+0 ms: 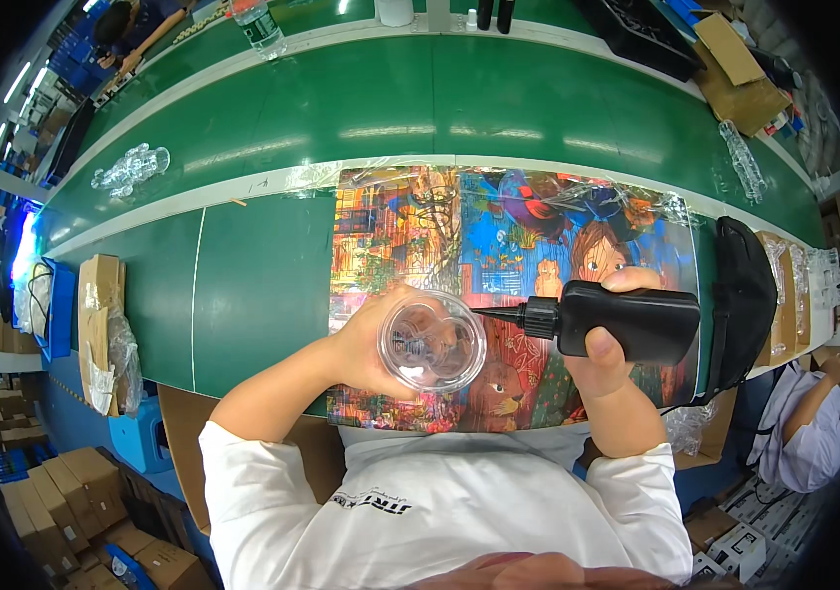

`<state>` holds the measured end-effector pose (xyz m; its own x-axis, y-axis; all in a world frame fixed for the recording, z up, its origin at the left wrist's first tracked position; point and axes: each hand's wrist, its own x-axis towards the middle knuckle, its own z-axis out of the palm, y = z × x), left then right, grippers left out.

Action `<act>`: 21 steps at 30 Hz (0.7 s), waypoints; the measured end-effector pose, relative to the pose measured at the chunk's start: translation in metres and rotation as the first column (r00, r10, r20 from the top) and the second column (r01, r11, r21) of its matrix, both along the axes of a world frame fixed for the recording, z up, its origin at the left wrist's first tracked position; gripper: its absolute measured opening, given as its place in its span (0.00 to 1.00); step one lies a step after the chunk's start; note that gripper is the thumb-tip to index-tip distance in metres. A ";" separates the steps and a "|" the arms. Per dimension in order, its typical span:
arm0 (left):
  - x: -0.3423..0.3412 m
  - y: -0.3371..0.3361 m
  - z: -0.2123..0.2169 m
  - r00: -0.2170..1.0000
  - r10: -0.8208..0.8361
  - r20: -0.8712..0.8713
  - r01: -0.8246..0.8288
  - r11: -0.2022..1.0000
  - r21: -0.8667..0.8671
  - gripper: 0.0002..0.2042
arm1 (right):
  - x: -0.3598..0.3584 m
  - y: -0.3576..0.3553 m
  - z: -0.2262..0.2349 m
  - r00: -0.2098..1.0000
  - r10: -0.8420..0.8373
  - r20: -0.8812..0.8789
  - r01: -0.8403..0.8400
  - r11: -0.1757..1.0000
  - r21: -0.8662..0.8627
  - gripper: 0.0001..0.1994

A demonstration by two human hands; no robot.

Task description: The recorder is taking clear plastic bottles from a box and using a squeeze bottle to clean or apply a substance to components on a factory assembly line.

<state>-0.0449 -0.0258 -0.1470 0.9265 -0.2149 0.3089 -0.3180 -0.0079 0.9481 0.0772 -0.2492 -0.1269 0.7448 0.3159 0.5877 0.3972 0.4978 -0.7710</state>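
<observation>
My left hand (369,339) is wrapped round a clear, round plastic container (402,366), its circular rim facing up. In my right hand (604,372) lies a black squeeze bottle (636,320), tipped on its side with fingers and thumb round its body. The bottle's thin black nozzle points left, its tip at the right side of the container's rim; whether they touch I cannot tell. Beneath both hands a colourful illustrated mat (390,265), glossy in places, covers part of the green table (261,295).
Clear plastic pieces (133,170) lie at the far left, with another clear piece (743,162) far right. A black bag-like item (743,305) sits right of the mat. Cardboard (100,329) stands at the left edge. One person (135,34) is far left, another (813,433) at right.
</observation>
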 end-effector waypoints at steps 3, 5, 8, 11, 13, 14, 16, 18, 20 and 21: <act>0.001 -0.001 0.005 0.998 0.044 0.034 -0.048 0.991 0.124 0.32 | 0.001 -0.001 -0.001 1.000 0.012 -0.005 -0.013 1.000 -0.017 0.23; 0.003 -0.001 0.008 0.997 0.044 0.066 -0.054 0.985 0.161 0.31 | 0.001 -0.002 -0.001 1.000 0.019 -0.008 -0.020 0.999 -0.025 0.23; 0.004 -0.001 0.013 0.991 0.040 0.129 -0.070 0.970 0.234 0.29 | 0.001 -0.003 -0.001 0.997 0.067 -0.030 -0.068 0.997 -0.040 0.23; 0.004 0.000 0.016 0.989 0.044 0.139 -0.077 0.967 0.243 0.24 | 0.000 -0.003 0.003 0.995 0.082 -0.062 -0.085 0.995 -0.042 0.24; 0.004 0.001 0.015 0.990 0.028 0.137 -0.063 0.965 0.253 0.23 | -0.002 -0.002 0.005 0.993 0.090 -0.078 -0.094 0.995 -0.044 0.24; 0.004 0.002 0.014 0.991 0.011 0.137 -0.047 0.964 0.263 0.22 | -0.003 -0.001 0.006 0.992 0.085 -0.093 -0.089 0.995 -0.041 0.24; 0.003 0.002 0.012 0.991 -0.005 0.135 -0.033 0.961 0.273 0.22 | -0.004 -0.001 0.007 0.990 0.076 -0.123 -0.081 0.996 -0.036 0.25; 0.004 0.000 0.009 0.996 -0.043 0.079 0.024 0.975 0.223 0.20 | -0.002 -0.003 0.004 0.988 0.093 -0.127 -0.101 0.993 -0.054 0.25; 0.004 -0.002 0.006 0.997 -0.063 0.051 0.052 0.979 0.196 0.20 | 0.000 -0.006 0.002 0.983 0.124 -0.133 -0.137 0.987 -0.089 0.25; 0.004 -0.002 0.003 0.996 -0.066 0.058 0.054 0.980 0.189 0.20 | 0.000 -0.005 0.002 0.983 0.124 -0.134 -0.137 0.987 -0.089 0.25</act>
<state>-0.0408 -0.0279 -0.1437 0.8899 -0.3294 0.3156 -0.3826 -0.1623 0.9095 0.0768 -0.2546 -0.1244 0.7603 0.4664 0.4521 0.2289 0.4590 -0.8584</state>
